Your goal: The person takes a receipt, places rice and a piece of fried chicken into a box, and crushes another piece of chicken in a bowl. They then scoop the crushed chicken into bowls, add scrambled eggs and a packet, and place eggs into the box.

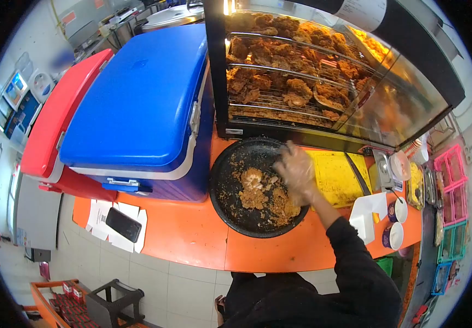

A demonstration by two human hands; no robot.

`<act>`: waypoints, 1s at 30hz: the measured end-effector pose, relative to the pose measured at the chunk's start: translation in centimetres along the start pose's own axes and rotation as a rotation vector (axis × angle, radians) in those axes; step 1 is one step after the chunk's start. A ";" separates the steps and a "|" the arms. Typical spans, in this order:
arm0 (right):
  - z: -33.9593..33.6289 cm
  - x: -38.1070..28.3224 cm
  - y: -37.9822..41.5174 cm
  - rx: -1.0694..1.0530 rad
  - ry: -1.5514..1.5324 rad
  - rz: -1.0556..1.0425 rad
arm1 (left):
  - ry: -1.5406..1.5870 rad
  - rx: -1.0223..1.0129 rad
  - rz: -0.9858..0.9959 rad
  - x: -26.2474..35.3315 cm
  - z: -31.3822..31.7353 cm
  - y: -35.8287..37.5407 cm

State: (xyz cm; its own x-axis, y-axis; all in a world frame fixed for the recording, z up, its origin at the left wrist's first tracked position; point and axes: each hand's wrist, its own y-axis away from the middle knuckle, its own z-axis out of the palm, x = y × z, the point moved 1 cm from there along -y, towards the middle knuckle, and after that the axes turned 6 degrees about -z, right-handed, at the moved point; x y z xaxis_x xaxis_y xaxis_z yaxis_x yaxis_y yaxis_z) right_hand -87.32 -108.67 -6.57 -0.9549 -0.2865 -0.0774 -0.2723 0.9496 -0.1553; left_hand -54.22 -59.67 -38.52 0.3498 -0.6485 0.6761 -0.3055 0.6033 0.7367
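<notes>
My right hand point(296, 170), in a clear plastic glove, is over the right side of a round black pan point(230, 210). Its fingers look spread though slightly blurred, and no held item shows between them. Beneath and beside it in the pan lie flattened pieces of breaded fried chicken point(253, 191) and scattered crumbs. One piece has a white patch on top. At the bottom edge of the view, beside my dark clothing, only a small part of my left hand point(220, 306) shows; its fingers cannot be made out.
Behind the pan stands a glass warming cabinet point(233, 132) with fried chicken on racks. Blue point(137, 98) and red point(63, 109) coolers are at left, a phone point(123, 224) in front. To the right are a yellow cutting board point(329, 180), knife point(357, 172), white box point(364, 221) and paper cups point(393, 236).
</notes>
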 end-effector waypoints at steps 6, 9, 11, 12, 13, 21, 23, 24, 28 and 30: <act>0.5 -10.1 0.4 -0.284 -0.146 -0.324 | 0.085 -0.027 -0.039 0.6 0.2 -0.4; 3.7 -9.7 -0.4 -0.466 -0.132 -0.246 | 0.108 -0.064 -0.049 2.7 0.3 -1.8; 6.4 -9.6 1.4 -0.353 -0.106 -0.348 | 0.112 -0.096 -0.053 4.8 1.2 -2.8; 5.9 -9.9 2.8 -0.355 -0.099 -0.334 | 0.042 -0.031 -0.134 5.8 1.2 -2.9; 4.7 -10.4 4.2 -0.317 -0.222 -0.221 | -0.029 0.034 -0.215 6.7 1.4 -3.0; 1.6 -7.0 7.4 -0.017 -2.520 0.546 | -0.122 0.056 -0.237 8.2 3.7 -1.5; -0.4 -5.2 9.0 0.006 -2.706 0.523 | -0.127 0.100 -0.265 7.0 4.5 -0.6; -1.2 -4.7 9.7 -0.031 -2.965 0.359 | -0.115 0.098 -0.253 6.2 4.7 0.1; -5.1 -0.4 15.8 -0.023 -3.180 -0.223 | -0.180 0.131 -0.117 3.5 7.6 3.7; -9.3 5.5 22.4 0.114 -3.042 0.125 | -0.257 0.133 -0.021 0.8 12.1 6.9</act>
State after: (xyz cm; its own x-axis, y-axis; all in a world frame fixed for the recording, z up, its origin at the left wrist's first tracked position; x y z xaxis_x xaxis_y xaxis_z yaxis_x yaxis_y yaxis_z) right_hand -99.81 -87.84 -1.28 0.9788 0.2048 -0.0086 -0.2049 0.9762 -0.0714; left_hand -66.75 -61.68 -32.71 0.1269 -0.7666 0.6295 -0.4200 0.5334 0.7343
